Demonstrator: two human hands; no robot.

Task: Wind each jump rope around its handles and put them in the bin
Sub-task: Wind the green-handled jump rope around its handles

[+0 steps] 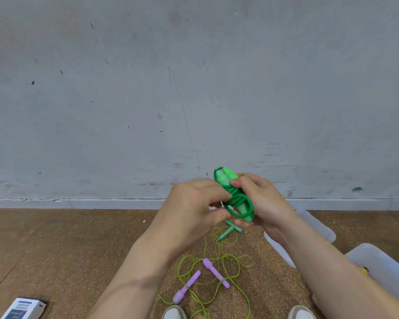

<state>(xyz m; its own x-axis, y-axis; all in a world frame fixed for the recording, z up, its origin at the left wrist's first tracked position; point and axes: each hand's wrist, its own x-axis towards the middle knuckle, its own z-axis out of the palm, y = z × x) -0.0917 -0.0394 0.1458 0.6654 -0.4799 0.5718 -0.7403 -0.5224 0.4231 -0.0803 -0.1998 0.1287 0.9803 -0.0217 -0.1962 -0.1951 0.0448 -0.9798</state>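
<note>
Both hands are raised in front of me, above the floor [55,249] and close to the grey wall [194,88].

Right hand [260,199]: fingers curled round the green rope [234,196], gripping its two pale green handles, which lie side by side. The tips of the handles stick up above my fingers and the butt ends show below my palm.

Left hand [194,203]: fingers and thumb curled in and pinching the dark green cord where it crosses the handles. The view is a little blurred, so I cannot tell the exact pinch point.

The cord is wound in several turns round the middle of the handles, with one loop standing loose at the lower end.

On the floor below my hands:
- A pair of teal handles [228,230] lying crossed, with thin yellow-green cord trailing from them.
- Nearer my feet, the purple-handled rope [215,272], unwound, its two handles apart and its yellow-green cord in loose tangled loops.

The bin [382,263], of clear plastic, stands on the floor to my right. Something yellow [363,270] lies inside, partly hidden by my forearm. Its lid [316,224] lies flat just beyond it.

A small printed box [23,308] sits at lower left. My two shoe tips [174,313] show at the bottom edge.
</note>
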